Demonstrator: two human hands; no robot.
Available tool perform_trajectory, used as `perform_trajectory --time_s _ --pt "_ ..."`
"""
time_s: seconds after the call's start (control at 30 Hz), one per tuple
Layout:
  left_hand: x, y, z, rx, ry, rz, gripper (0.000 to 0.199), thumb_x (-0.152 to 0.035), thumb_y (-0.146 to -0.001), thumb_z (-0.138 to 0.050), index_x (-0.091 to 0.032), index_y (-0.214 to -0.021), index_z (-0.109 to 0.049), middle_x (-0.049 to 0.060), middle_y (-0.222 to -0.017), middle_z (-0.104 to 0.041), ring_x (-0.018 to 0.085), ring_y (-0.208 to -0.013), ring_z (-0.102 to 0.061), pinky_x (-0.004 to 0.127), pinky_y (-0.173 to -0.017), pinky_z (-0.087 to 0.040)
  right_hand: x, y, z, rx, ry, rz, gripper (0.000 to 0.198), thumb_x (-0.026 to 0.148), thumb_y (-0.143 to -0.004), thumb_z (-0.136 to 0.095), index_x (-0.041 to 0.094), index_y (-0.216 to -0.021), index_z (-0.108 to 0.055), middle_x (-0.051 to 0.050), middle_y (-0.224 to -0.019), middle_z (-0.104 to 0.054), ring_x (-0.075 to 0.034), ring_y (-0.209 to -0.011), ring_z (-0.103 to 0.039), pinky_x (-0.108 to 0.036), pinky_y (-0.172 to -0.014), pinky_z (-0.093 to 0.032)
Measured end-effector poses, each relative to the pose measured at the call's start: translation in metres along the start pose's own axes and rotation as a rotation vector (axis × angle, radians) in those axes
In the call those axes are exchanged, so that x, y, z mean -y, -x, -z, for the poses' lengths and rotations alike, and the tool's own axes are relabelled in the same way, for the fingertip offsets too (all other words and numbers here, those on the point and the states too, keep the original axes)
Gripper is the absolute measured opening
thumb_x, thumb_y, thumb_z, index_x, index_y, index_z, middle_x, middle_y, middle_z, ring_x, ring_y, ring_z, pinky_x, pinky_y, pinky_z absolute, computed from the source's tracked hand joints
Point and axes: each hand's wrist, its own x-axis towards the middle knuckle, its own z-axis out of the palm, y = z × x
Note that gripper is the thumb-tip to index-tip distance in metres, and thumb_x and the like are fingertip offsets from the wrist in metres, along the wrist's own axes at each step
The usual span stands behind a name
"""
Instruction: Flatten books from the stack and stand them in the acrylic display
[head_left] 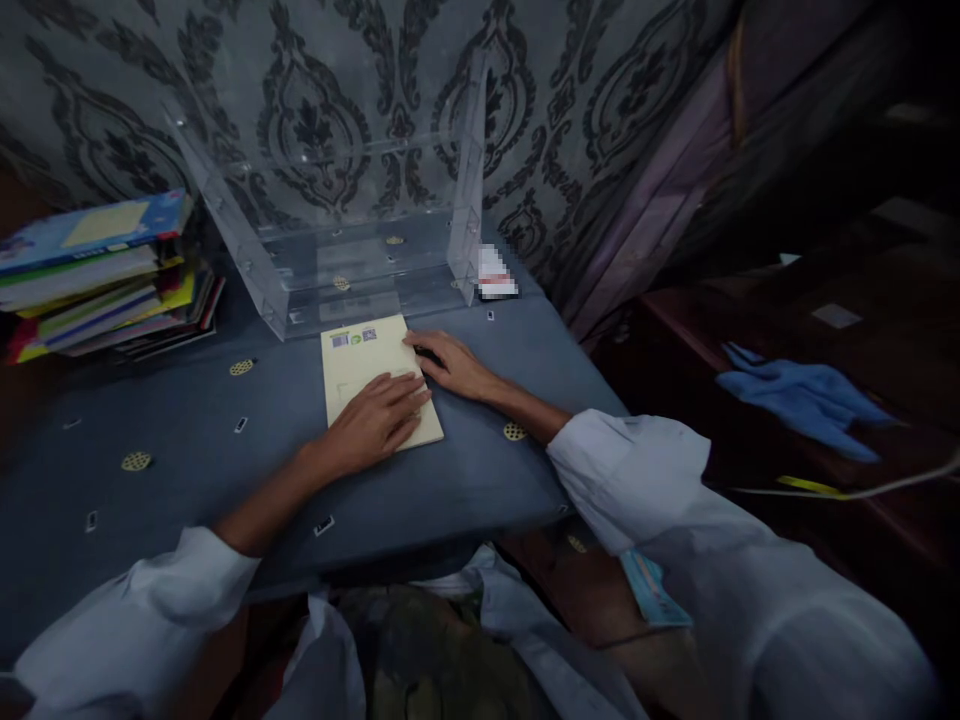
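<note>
Left hand (381, 416): laid flat on pale-yellow rectangular paper booklet (364, 362), apparently steadying it
Right hand (451, 366): slightly spread at its edge, likely bracing

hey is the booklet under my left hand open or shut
Shut: the booklet lies flat as one narrow cream block, printed codes near its far edge, with no spread pages showing.

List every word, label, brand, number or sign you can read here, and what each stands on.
None can be read.
Pale yellow booklet: printed codes and a green mark near its far edge, too small to read.
Blue book atop the stack: small print along its near edge, too small to read.
White-and-red item beside the clear rack: pixelated, unreadable.
</note>
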Motion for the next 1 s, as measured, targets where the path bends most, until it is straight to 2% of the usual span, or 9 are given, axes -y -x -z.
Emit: perform_trajectory --time_s 0.13,0.27,0.47,0.8,1.0 --pt "-0.016 0.009 0.0 0.026 -0.006 -0.056 0.043 -0.038 -0.103 -0.047 -0.017 -0.141 -0.055 0.013 -0.148 -0.056 0.026 -0.142 -0.047 0.05 -0.119 -0.037 0.004 0.001 0.001 -0.001 0.023 0.014 0.038 0.021 -0.096 -0.05 0.02 -0.133 -0.061 -0.011 -0.141 -0.063 -0.025 -0.133 -0.056 -0.049 -0.112 -0.044" --pt "-0.019 0.012 -0.003 0.022 -0.029 -0.059 0.044 -0.038 -0.103 -0.048 -0.018 -0.142 -0.053 0.012 -0.147 -0.056 0.025 -0.141 -0.048 0.049 -0.119 -0.037 0.015 0.011 0.004 -0.019 0.02 0.027 0.035 0.021 -0.096 -0.049 0.019 -0.128 -0.064 -0.01 -0.134 -0.068 -0.025 -0.129 -0.059 -0.049 -0.111 -0.046" --pt "-0.021 0.013 -0.008 -0.082 -0.091 -0.064 0.041 -0.037 -0.104 -0.047 -0.013 -0.136 -0.056 0.016 -0.137 -0.064 0.025 -0.131 -0.059 0.047 -0.114 -0.045 0.037 0.039 0.012 -0.027 -0.036 0.018 0.036 0.019 -0.097 -0.045 0.02 -0.127 -0.066 -0.01 -0.124 -0.072 -0.025 -0.125 -0.061 -0.049 -0.106 -0.05" --pt "-0.034 0.012 -0.01 -0.187 -0.325 -0.134 0.033 -0.023 -0.104 -0.044 -0.005 -0.125 -0.064 0.017 -0.123 -0.072 0.026 -0.121 -0.066 0.041 -0.106 -0.053 0.07 0.072 0.024 -0.02 -0.175 -0.059 0.031 0.022 -0.099 -0.049 0.021 -0.121 -0.07 -0.01 -0.114 -0.074 -0.021 -0.108 -0.068 -0.039 -0.096 -0.055" --pt "-0.035 0.013 -0.011 -0.172 -0.301 -0.104 0.033 -0.02 -0.103 -0.046 -0.008 -0.127 -0.065 0.016 -0.124 -0.071 0.027 -0.122 -0.064 0.043 -0.107 -0.052 0.075 0.073 0.027 -0.017 -0.215 -0.067 0.027 0.023 -0.098 -0.053 0.022 -0.116 -0.074 -0.008 -0.105 -0.076 -0.02 -0.098 -0.07 -0.036 -0.089 -0.056"
